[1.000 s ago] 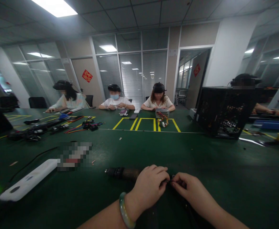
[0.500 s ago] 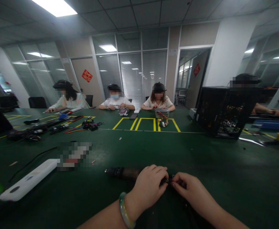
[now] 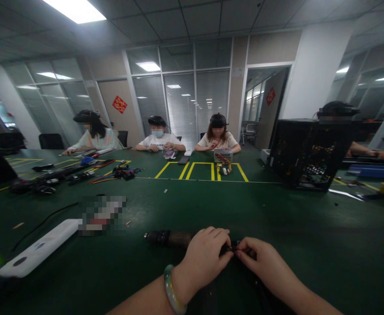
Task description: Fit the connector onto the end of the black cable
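My left hand (image 3: pixel 205 258), with a green bangle on its wrist, is curled over the near end of a dark cylindrical tool (image 3: pixel 169 238) lying on the green table (image 3: pixel 192 205). My right hand (image 3: pixel 260 262) meets it from the right, fingertips pinched on a small dark part between the two hands. What that part is stays hidden by the fingers.
A white power strip (image 3: pixel 37 251) with a black cord lies at the left. A black open computer case (image 3: pixel 306 153) stands at the right. Cables and parts (image 3: pixel 80 173) are scattered far left. Three people sit across the table, another behind the case.
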Motion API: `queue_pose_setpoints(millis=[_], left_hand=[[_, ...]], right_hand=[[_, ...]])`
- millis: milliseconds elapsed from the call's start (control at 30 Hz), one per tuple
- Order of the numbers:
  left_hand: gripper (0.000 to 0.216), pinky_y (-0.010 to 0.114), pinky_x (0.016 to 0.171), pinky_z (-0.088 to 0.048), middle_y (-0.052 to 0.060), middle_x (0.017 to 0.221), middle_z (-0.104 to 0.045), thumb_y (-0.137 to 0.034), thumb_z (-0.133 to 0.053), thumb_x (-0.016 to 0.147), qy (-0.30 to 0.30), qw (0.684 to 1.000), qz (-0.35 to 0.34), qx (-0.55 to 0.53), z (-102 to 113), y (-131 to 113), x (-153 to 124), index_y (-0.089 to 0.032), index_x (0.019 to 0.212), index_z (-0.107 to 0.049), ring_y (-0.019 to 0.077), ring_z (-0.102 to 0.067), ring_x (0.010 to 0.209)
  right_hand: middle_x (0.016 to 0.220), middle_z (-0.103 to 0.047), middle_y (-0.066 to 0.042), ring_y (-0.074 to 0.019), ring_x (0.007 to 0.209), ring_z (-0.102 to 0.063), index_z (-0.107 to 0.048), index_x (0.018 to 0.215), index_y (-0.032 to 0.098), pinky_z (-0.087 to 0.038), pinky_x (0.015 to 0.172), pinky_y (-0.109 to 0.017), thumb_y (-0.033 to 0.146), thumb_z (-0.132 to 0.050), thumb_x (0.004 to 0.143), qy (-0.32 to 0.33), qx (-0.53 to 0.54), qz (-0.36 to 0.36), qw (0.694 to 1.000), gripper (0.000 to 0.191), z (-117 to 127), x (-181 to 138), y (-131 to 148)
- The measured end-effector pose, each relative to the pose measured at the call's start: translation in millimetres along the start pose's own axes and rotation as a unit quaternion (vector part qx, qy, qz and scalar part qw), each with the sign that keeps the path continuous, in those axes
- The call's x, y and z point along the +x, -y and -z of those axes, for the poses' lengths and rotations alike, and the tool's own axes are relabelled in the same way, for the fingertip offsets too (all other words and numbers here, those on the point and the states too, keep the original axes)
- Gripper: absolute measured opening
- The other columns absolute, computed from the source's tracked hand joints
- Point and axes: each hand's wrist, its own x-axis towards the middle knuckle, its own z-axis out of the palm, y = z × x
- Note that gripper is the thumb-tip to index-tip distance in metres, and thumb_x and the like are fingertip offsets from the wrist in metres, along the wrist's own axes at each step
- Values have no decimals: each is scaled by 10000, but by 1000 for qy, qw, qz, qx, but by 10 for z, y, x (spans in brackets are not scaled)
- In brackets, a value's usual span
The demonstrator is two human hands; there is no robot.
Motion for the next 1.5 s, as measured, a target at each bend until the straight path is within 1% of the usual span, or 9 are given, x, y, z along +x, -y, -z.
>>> queue_pose_setpoints(millis=[100, 200, 400, 533, 700, 867, 1100, 1300, 1500], left_hand=[[74, 371, 914, -419, -21, 1206, -610, -210, -630, 858, 6, 1000, -18, 9, 7, 0, 8, -232, 924, -604, 201, -551, 1046], [98, 356, 910, -419, -28, 1200, -611, -184, -616, 859, 10, 999, -27, 23, -1, -2, 17, -242, 938, -616, 190, -551, 1040], [171, 354, 907, -431, 1, 1189, -610, -237, -674, 822, 5, 1000, 3, 24, -22, -10, 17, -217, 967, -585, 200, -549, 1045], [99, 367, 919, -417, -2, 1198, -609, -234, -658, 834, 7, 1000, -12, 15, -16, -3, 15, -221, 919, -609, 210, -548, 1049], [118, 368, 903, -419, -17, 1180, -618, -236, -667, 828, 6, 1000, -18, 8, -7, 0, 12, -247, 939, -627, 206, -556, 1022], [149, 363, 916, -426, 10, 1180, -615, -256, -668, 827, 4, 1000, -5, 14, -16, 3, 15, -223, 960, -610, 209, -556, 1041], [77, 375, 915, -426, -3, 1181, -619, -212, -621, 859, 10, 1000, -25, 16, -14, 10, 17, -233, 933, -623, 206, -557, 1032], [161, 367, 889, -437, 23, 1144, -627, -236, -647, 836, 4, 1000, -3, 24, -30, 3, 12, -214, 987, -598, 216, -561, 1012], [114, 368, 939, -409, -26, 1194, -612, -226, -661, 835, 9, 1000, -13, 19, -22, 9, 13, -239, 931, -602, 199, -545, 1057]], right_hand=[[782, -683, 16, -160, 709, -623, -668, 829, 225, -414, 619, -230, 264, -567, 873, 0, -4, 0, 1000, 117, -6, 3, -12], [747, -676, 18, -157, 683, -616, -662, 816, 219, -411, 607, -229, 264, -566, 870, -2, -7, -3, 1000, 118, -14, 6, -14], [771, -685, 8, -161, 704, -619, -663, 824, 211, -418, 622, -230, 273, -560, 871, -4, -13, -5, 1000, 129, -20, -1, -23], [771, -683, 9, -161, 704, -621, -662, 818, 216, -420, 625, -231, 276, -559, 873, -2, -10, -4, 1000, 132, -7, -7, -19], [766, -683, 15, -160, 691, -618, -659, 816, 220, -416, 619, -232, 269, -558, 874, -2, -3, -4, 1000, 127, -2, -10, 5], [778, -687, 12, -163, 702, -628, -665, 813, 219, -415, 614, -232, 266, -570, 866, 1, -1, -7, 1000, 119, -1, -14, 18], [781, -690, 10, -165, 712, -629, -666, 814, 220, -417, 620, -233, 269, -566, 868, -1, -6, -3, 1000, 123, 20, -6, 46], [775, -692, 9, -167, 711, -630, -666, 810, 219, -419, 622, -232, 258, -561, 860, -2, -10, 0, 1000, 123, 7, -1, 29], [773, -686, 12, -164, 704, -624, -665, 805, 223, -414, 619, -230, 258, -565, 864, -1, -9, 1, 1000, 122, 11, -20, 39]])
